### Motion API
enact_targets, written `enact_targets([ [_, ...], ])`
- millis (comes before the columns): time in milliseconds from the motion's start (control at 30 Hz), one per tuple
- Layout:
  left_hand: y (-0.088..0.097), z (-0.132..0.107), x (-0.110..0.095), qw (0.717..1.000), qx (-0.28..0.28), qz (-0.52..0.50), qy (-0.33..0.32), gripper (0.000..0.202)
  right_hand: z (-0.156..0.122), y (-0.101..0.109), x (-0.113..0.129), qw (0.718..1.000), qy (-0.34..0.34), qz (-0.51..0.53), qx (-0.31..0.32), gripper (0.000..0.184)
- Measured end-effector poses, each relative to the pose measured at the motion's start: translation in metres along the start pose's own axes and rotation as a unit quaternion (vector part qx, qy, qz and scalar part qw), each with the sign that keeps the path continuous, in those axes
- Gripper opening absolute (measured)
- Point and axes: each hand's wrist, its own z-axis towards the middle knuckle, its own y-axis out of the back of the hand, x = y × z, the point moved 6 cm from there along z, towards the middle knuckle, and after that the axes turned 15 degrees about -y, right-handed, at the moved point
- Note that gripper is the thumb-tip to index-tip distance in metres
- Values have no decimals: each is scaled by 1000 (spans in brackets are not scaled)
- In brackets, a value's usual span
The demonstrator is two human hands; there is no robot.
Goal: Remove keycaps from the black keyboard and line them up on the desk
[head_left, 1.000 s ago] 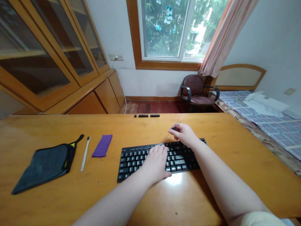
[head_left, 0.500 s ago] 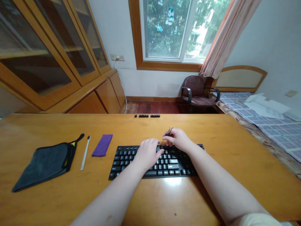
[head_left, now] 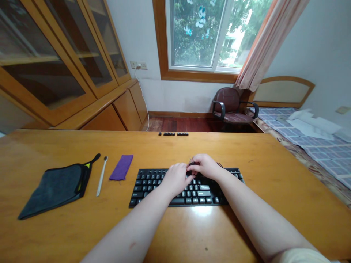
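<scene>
A black keyboard (head_left: pixel 149 186) lies on the desk under both hands. My right hand (head_left: pixel 205 166) is closed around a small dark keycap puller (head_left: pixel 192 163) with thin wire prongs, above the keyboard's top row. My left hand (head_left: pixel 177 179) lies over the upper middle of the keyboard, its fingers bent and its thumb towards the right hand. The fingertips of both hands meet, and what lies between them is hidden. Several loose black keycaps (head_left: pixel 169 134) stand in a line along the desk's far edge.
Left of the keyboard lie a purple cloth (head_left: pixel 121 168), a white toothbrush (head_left: pixel 102 176) and a folded dark grey cloth (head_left: pixel 55 190) with a black loop. The wooden desk (head_left: pixel 246 226) extends right. Beyond it are a chair (head_left: pixel 230 104), a bed (head_left: pixel 309 142) and a glass-door cabinet (head_left: pixel 82 84).
My right hand has moved slightly down and left, bringing the keycap puller against my left fingertips. The wire ends stand out less above the hand. The view has shifted slightly.
</scene>
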Motion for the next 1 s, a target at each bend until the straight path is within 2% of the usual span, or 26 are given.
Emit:
enact_targets([
  [67, 0, 0, 1, 1000, -2, 0, 0, 24, -3, 0, 3, 1000, 24, -5, 19, 23],
  [133, 0, 0, 1, 1000, -4, -3, -4, 24, -5, 2, 6, 999, 46, -19, 6, 22],
  [233, -1, -1, 3, 1000, -8, -3, -1, 26, -8, 6, 11, 992, 70, -86, -68, 21],
  [333, -1, 0, 4, 1000, -10, -14, 2, 23, -12, 5, 17, 969, 90, -185, -138, 21],
  [400, -1, 0, 5, 1000, -9, -21, 4, 19, -13, 1, 17, 957, 81, -231, -157, 19],
  [567, -3, 1, 8, 1000, -3, -10, 8, 15, -11, -7, 11, 948, 31, -285, -140, 20],
  [733, -5, 0, 8, 1000, -4, -1, -2, 16, -11, -8, 11, 943, 37, -287, -163, 18],
  [1000, -3, 2, 7, 1000, -1, 13, 2, 27, -5, -6, 1, 964, 28, -193, -180, 19],
])
